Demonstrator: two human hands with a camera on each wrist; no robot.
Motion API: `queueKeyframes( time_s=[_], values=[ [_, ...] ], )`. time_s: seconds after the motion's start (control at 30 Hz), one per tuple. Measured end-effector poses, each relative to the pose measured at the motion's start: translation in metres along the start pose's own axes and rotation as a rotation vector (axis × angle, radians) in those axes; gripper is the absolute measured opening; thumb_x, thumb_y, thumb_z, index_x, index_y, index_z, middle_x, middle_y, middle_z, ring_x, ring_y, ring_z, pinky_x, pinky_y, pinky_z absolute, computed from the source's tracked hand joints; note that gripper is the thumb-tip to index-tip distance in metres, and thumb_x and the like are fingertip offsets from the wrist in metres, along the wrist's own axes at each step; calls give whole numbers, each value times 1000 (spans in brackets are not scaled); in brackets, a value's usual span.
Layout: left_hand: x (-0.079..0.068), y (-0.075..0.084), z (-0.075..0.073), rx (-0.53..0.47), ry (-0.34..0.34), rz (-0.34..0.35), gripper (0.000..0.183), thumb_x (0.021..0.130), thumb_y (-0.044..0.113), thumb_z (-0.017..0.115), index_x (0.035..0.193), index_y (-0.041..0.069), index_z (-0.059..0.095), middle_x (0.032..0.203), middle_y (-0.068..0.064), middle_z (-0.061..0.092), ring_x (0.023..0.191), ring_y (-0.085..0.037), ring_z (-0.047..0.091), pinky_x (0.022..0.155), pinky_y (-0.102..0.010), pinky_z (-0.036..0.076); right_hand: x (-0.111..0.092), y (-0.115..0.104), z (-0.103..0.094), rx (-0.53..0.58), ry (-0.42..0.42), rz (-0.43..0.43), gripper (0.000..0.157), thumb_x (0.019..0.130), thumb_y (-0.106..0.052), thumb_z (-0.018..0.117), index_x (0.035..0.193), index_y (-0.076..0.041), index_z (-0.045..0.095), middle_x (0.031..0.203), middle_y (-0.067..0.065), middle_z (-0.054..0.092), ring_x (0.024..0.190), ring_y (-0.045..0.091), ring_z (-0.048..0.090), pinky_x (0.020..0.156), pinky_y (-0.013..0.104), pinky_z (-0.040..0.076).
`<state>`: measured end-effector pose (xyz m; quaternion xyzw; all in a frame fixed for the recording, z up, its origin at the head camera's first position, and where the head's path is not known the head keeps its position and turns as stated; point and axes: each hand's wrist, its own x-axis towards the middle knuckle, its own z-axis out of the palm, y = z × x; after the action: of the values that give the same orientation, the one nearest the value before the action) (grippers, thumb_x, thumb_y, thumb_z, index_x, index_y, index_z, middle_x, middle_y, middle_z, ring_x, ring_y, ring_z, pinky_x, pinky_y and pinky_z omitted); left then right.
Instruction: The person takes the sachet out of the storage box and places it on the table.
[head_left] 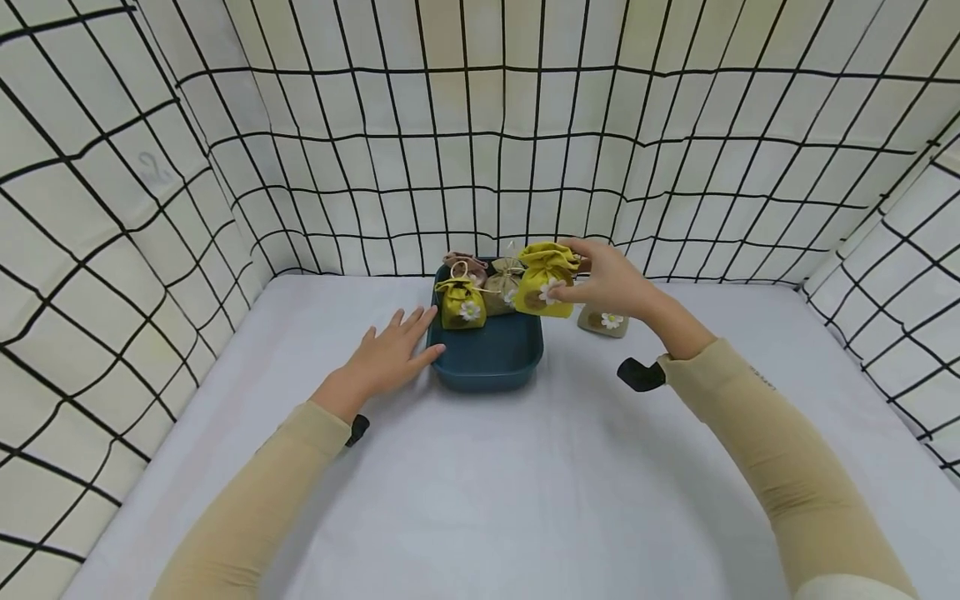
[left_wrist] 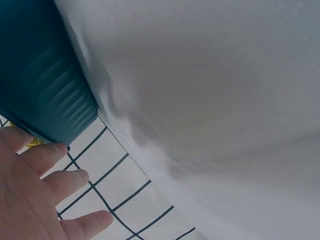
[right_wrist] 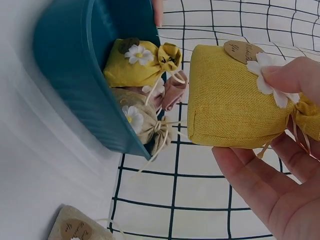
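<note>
Right hand holding a yellow woven-fabric drawstring pouch [right_wrist: 227, 100] at the far right part of a blue-green, ribbed, rectangular bin [head_left: 487, 358].

The right hand [head_left: 611, 279] is partly closed, gripping the pouch with the thumb on its white fabric flower [right_wrist: 270, 80] and the fingers on the opposite side; the pouch is upright, neck uppermost. The left hand [head_left: 390, 354] grips nothing; its fingers are extended and spread at the bin's left rim. The bin contains a second yellow drawstring pouch [head_left: 460, 307], a beige drawstring pouch with a white flower [head_left: 502, 283] and a dusty-pink drawstring pouch [head_left: 468, 267]. A separate beige-grey fabric pouch [head_left: 592, 321] lies on the white-covered table [head_left: 510, 500], just beside the bin's right side.
</note>
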<state>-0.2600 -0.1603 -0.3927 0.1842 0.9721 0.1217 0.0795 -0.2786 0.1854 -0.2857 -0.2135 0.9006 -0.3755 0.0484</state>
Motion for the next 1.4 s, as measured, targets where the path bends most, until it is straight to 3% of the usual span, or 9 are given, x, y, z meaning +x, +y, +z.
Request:
queueKeyframes(
  time_s=[0.27, 0.53, 0.97, 1.17, 1.4],
  values=[
    [3, 1, -4, -4, -5, 10, 79, 107, 58, 41, 167, 18, 9, 170, -16, 15, 154, -44, 7, 114, -74, 10, -14, 6, -13, 2, 30, 13, 71, 92, -17, 77, 152, 2, 43, 143, 21, 53, 131, 42, 54, 102, 51, 49],
    [0, 3, 6, -5, -33, -10, 80, 107, 57, 41, 167, 16, 9, 169, -17, 15, 154, -45, 8, 113, -76, 11, -28, 16, -22, -7, 19, 36, 75, 93, -16, 76, 155, 2, 38, 142, 23, 53, 135, 45, 49, 100, 53, 50],
    [-4, 5, -1, -17, 13, -5, 78, 107, 56, 43, 167, 18, 10, 170, -14, 15, 154, -44, 8, 113, -75, 12, -44, 33, -49, 12, 96, 30, 68, 94, -19, 76, 150, 2, 44, 139, 22, 55, 133, 46, 51, 100, 55, 50],
    [-7, 4, 8, -34, -1, -13, 78, 107, 55, 44, 167, 17, 11, 169, -15, 16, 154, -44, 8, 113, -76, 11, -54, 46, -56, -18, 115, 78, 68, 95, -22, 76, 149, 4, 43, 141, 25, 52, 132, 49, 50, 101, 60, 47],
    [-1, 2, 2, -13, 10, -4, 79, 107, 57, 42, 167, 17, 11, 169, -15, 17, 154, -44, 9, 114, -75, 11, -60, 61, -66, -22, 160, 158, 71, 96, -21, 75, 152, 3, 39, 144, 26, 48, 136, 50, 46, 104, 62, 44]
  ],
)
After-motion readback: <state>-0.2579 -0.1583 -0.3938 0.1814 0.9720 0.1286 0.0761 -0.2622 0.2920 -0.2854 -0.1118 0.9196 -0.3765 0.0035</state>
